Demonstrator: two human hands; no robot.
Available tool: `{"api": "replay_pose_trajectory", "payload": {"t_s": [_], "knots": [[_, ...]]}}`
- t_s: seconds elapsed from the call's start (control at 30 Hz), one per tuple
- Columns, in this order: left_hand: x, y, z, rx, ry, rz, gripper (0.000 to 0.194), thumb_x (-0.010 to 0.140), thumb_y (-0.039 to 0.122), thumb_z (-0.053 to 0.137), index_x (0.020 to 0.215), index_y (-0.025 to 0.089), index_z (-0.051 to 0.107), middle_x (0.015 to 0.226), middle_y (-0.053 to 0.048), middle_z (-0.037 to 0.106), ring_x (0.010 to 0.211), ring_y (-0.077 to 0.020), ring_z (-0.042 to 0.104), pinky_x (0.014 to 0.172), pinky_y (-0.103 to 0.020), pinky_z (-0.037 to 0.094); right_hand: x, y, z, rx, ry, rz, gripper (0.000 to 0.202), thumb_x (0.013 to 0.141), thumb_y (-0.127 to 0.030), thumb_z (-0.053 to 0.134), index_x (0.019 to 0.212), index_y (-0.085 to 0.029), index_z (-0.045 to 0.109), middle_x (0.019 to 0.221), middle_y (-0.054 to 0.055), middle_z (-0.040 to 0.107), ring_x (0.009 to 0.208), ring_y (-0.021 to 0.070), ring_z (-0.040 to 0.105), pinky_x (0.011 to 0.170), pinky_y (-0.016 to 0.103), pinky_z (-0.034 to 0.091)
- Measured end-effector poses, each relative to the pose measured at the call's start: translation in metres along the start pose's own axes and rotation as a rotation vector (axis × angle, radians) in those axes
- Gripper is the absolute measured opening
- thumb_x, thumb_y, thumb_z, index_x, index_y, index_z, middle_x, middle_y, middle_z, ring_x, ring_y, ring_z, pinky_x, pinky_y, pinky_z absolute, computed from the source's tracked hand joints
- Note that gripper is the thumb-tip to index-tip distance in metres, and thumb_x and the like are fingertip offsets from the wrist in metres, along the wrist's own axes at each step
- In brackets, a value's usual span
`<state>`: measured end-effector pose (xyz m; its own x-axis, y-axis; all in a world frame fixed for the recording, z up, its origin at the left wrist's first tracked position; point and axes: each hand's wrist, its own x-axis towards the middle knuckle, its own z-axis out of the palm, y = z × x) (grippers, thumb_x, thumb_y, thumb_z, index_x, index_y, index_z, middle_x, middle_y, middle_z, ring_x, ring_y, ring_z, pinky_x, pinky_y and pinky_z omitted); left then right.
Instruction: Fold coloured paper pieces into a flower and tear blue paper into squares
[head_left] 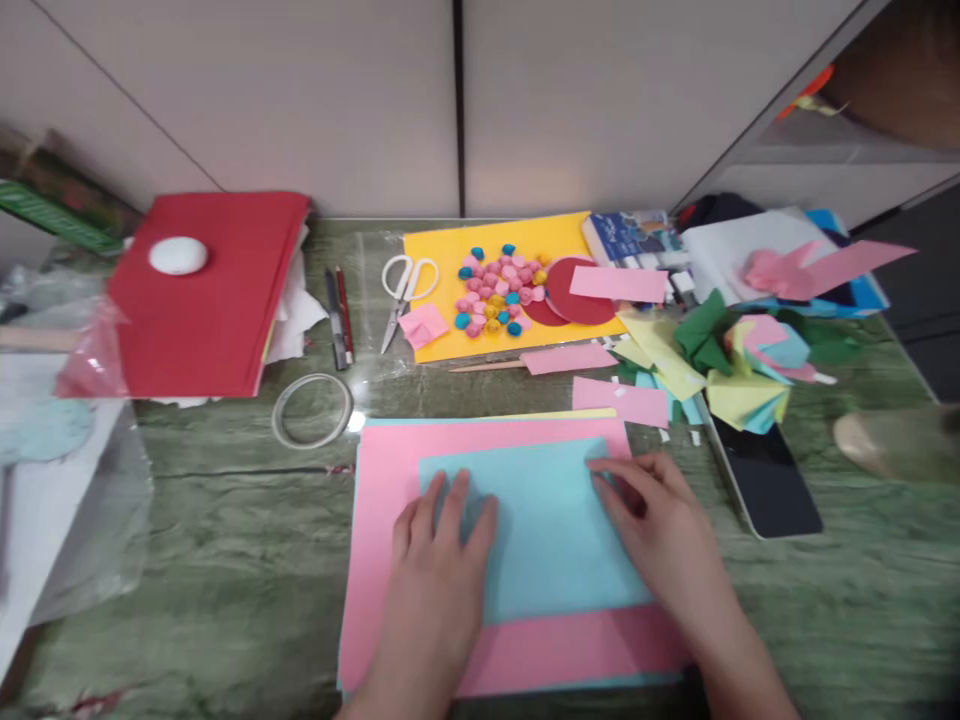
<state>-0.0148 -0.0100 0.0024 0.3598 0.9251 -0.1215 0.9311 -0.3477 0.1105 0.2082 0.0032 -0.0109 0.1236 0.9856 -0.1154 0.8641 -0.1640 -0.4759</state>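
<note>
A light blue sheet of paper (544, 540) lies on a larger pink sheet (570, 655), with more coloured sheets under it. My left hand (439, 560) rests flat on the left part of the blue sheet, fingers spread. At the sheet's upper right corner, my right hand (656, 520) pinches the paper between thumb and index finger. Beyond the stack lie pink paper strips (619, 400) and a wooden stick (487, 367) partly wrapped in pink paper.
White-handled scissors (405, 290) and rolled paper balls (499, 290) lie on a yellow sheet (442, 345). A tape roll (312, 411), pens (337, 315) and a red folder (195, 320) are left. To the right are a phone (765, 480) and paper flowers (742, 370).
</note>
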Motion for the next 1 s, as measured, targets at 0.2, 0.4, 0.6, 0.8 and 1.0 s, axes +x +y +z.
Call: {"api": "replay_pose_trajectory", "payload": {"t_s": [0.2,0.4,0.6,0.8,1.0], "knots": [[0.016,-0.019,-0.004,0.036,-0.040,0.119,0.035,0.084,0.009,0.045,0.117,0.018,0.051,0.101,-0.006,0.060,0.092,-0.0209,0.053,0.080,-0.035,0.043,0.004,0.005,0.000,-0.081,0.020,-0.068,0.023,0.081,-0.034,0.051,0.094,-0.024,0.066,0.083,0.002,0.046,0.062,0.0121,0.051,0.063,0.027,0.042],[0.010,-0.029,-0.006,-0.085,-0.006,0.137,0.047,0.078,0.039,0.058,0.121,0.023,0.047,0.121,-0.006,0.050,0.110,-0.0230,0.043,0.090,-0.036,0.037,-0.014,-0.013,-0.018,-0.073,0.205,-0.207,0.033,0.085,-0.037,0.046,0.105,-0.017,0.063,0.080,0.005,0.052,0.070,0.0156,0.053,0.069,0.030,0.042],[-0.004,-0.016,-0.010,-0.051,-0.081,0.122,0.099,0.055,0.067,0.062,0.133,0.013,0.033,0.135,-0.014,0.038,0.122,-0.0305,0.031,0.101,-0.045,0.024,-0.097,-0.064,-0.005,-0.147,0.066,-0.440,0.036,0.088,-0.024,0.038,0.121,-0.017,0.050,0.064,0.002,0.061,0.055,0.0146,0.056,0.054,0.026,0.038],[-0.003,0.000,-0.015,0.102,-0.243,0.093,0.101,0.059,0.054,0.064,0.138,0.007,0.021,0.141,-0.020,0.025,0.127,-0.0348,0.020,0.102,-0.052,0.015,-0.138,-0.079,0.036,-0.317,-0.303,-0.401,0.053,0.082,-0.012,0.040,0.135,-0.011,0.033,0.055,0.001,0.064,0.046,0.0161,0.059,0.044,0.024,0.033],[-0.001,0.008,-0.016,0.114,-0.294,0.062,0.114,0.051,0.063,0.065,0.138,0.005,0.019,0.141,-0.022,0.023,0.126,-0.0376,0.019,0.100,-0.057,0.014,-0.143,-0.074,0.034,-0.452,-0.309,-0.284,0.057,0.082,-0.015,0.041,0.138,-0.012,0.028,0.058,0.005,0.067,0.049,0.0183,0.063,0.044,0.024,0.035]]}}
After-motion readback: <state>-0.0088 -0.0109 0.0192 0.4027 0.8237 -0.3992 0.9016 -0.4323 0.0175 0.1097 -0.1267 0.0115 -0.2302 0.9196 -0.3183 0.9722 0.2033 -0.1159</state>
